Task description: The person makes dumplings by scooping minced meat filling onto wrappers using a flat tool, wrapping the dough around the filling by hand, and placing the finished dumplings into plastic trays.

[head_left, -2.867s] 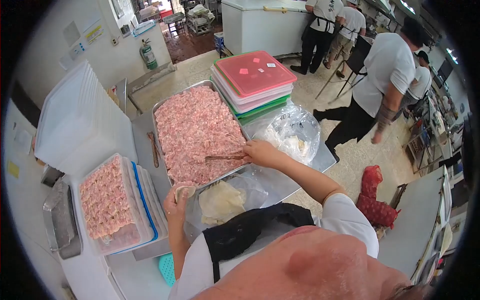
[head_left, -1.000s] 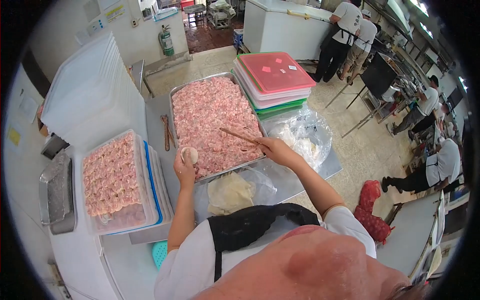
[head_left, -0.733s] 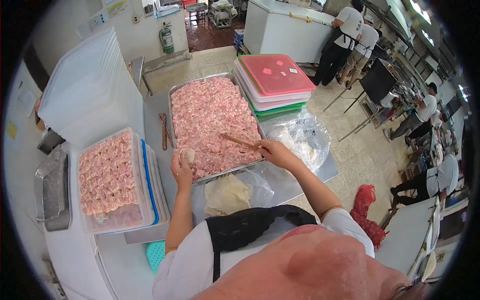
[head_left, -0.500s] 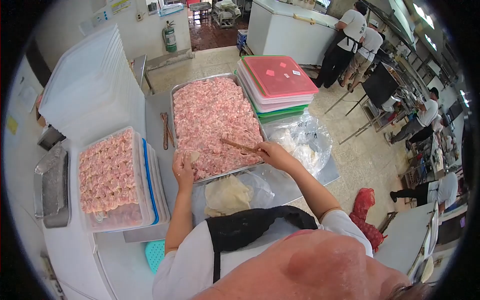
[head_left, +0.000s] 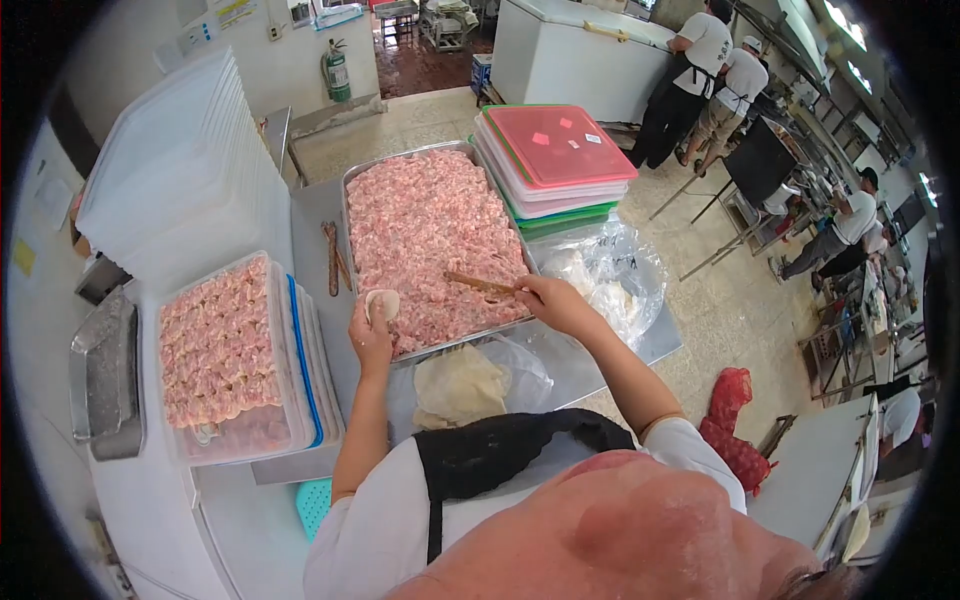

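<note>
My left hand [head_left: 371, 336] is closed on a thin round dough wrapper [head_left: 383, 301] at the near left corner of a metal tray [head_left: 437, 349]. Raw minced meat [head_left: 430, 220] fills this tray. In my right hand [head_left: 556, 304] is a flat wooden stick [head_left: 476, 283], its far end lying at the meat's surface. A pile of pale wrappers [head_left: 458, 385] sits on clear plastic just in front of my apron. To the left, rows of meat-filled dumplings [head_left: 220, 345] lie in a clear plastic box.
Nested clear boxes [head_left: 185, 170] rise at the left, beside the dumpling box. Two sticks [head_left: 332, 260] lie left of the tray. Lidded boxes [head_left: 560, 145] and a plastic bag [head_left: 610, 285] flank its right side. Several people stand farther off at the right.
The wrapper in my left hand now shows more of its round face. My right hand and the stick have shifted slightly. At the far right, a person has moved partly out of sight.
</note>
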A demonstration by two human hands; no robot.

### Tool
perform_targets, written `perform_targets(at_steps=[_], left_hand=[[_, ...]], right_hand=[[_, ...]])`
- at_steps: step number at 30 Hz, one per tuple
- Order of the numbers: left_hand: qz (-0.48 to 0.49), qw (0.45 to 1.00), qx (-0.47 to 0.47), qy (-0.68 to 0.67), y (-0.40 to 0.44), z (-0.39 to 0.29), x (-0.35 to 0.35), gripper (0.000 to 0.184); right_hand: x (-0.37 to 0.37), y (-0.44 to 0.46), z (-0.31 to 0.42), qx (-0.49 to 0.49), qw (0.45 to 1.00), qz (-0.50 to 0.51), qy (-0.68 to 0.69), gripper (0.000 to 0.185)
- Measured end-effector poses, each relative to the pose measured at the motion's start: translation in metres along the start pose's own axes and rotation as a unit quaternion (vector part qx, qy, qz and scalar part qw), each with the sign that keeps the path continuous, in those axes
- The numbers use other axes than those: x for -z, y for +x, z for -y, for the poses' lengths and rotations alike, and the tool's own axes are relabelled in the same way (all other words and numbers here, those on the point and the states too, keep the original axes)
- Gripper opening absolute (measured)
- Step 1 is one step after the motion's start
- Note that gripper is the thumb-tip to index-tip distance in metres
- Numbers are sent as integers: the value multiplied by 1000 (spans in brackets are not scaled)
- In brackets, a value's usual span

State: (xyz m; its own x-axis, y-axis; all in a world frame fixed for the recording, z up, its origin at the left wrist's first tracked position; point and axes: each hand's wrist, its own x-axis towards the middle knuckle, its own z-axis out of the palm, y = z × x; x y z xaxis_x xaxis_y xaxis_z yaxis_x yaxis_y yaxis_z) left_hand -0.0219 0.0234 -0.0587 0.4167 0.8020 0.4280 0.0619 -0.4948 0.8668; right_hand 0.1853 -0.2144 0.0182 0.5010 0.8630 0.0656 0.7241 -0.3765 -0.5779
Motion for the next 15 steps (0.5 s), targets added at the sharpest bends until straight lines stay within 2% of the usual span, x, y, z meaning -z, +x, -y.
perform_targets(at_steps=[7, 15], left_hand=[[29, 1000, 3, 12, 1, 10, 0, 24], [-19, 1000, -2, 18, -2, -5, -2, 25]], right_hand=[[-4, -2, 8, 13, 998, -48, 34, 23], [-18, 14, -5, 41, 992, -53, 110, 24]])
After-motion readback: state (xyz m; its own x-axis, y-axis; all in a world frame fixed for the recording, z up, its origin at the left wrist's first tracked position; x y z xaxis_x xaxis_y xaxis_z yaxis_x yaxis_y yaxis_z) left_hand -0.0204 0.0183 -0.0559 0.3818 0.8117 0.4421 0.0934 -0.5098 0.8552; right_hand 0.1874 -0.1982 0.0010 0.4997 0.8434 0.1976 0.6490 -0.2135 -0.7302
